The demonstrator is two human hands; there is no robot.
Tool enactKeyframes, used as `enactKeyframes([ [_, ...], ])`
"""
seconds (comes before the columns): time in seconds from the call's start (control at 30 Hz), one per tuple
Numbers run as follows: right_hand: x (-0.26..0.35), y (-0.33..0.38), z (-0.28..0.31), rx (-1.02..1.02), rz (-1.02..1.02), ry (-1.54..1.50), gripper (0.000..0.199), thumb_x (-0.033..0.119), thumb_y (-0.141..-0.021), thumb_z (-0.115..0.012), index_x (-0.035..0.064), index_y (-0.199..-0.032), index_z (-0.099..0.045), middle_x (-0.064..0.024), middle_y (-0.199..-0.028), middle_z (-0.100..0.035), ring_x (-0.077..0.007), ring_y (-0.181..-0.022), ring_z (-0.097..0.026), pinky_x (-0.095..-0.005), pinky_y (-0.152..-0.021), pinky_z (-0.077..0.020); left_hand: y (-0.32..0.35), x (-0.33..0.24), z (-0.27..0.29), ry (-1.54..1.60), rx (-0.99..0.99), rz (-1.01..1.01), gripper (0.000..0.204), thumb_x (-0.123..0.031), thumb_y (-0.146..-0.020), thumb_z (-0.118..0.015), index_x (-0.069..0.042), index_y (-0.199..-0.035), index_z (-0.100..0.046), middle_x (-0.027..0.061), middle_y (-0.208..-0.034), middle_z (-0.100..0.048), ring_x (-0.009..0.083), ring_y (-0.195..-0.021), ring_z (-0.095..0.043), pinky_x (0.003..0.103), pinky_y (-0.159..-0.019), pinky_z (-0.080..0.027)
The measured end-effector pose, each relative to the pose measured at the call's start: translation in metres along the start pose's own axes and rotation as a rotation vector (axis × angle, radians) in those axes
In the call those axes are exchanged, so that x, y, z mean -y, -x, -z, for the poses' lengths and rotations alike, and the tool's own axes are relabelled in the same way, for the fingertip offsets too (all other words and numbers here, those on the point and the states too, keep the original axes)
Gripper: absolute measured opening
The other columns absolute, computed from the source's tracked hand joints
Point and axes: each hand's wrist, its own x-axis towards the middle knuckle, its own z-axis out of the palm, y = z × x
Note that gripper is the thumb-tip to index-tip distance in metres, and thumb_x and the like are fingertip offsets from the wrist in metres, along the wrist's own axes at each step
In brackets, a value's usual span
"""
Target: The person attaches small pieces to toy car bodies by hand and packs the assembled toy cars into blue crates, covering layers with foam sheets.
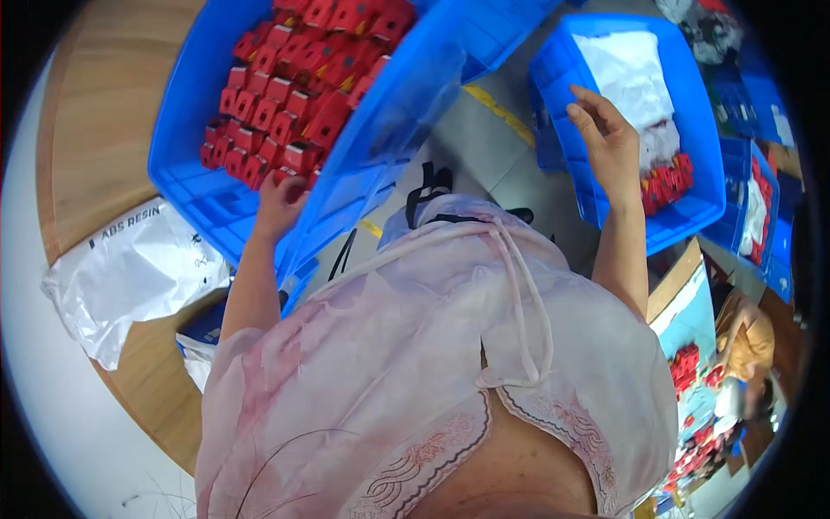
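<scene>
A big blue plastic bin (194, 212) on the left holds rows of small red block-shaped plastic parts (281, 125). My left hand (281, 206) reaches in at the bin's near end, its fingers curled against a red part there; the fingertips are partly hidden. To the right, a second blue bin (711, 177) contains white sheeting (624, 73) and more red parts (667, 183) at its near end. Above that bin's left side is my right hand (609, 147), with nothing visible in it and its thumb and fingers apart.
A printed white plastic bag (143, 268) lies on the wooden table (108, 112) at left. More blue bins (756, 208) stand at the far right. Lower right, a person in orange (748, 342) sits beside a table of red parts (685, 368). Yellow tape (497, 112) marks the grey floor.
</scene>
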Motion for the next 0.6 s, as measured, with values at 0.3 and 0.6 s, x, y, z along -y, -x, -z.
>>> enactKeyframes([
  [0.3, -0.104, 0.111, 0.137, -0.139, -0.303, 0.158, 0.032, 0.02, -0.092, -0.069, 0.0023, -0.118, -0.068, -0.0124, -0.087, -0.07, -0.0155, -0.075, -0.064, -0.0312, -0.072, -0.0516, -0.119, -0.255, 0.048, -0.039, -0.713, -0.296, 0.031, -0.02, -0.093, -0.066, 0.004, -0.112, -0.065, 0.0156, -0.114, -0.066, 0.0289, -0.107, -0.061, 0.04, -0.093, -0.048],
  [0.6, -0.152, 0.254, 0.183, -0.32, -0.655, 0.164, 0.029, 0.015, -0.086, -0.072, 0.0035, -0.112, -0.069, -0.0142, -0.089, -0.067, -0.0275, -0.076, -0.067, -0.0371, -0.07, -0.054, -0.18, -0.588, -0.247, 0.187, 0.162, -1.117, 0.055, -0.022, -0.076, -0.078, -0.006, -0.125, -0.059, 0.0198, -0.124, -0.061, 0.0387, -0.115, -0.055, 0.046, -0.1, -0.043],
])
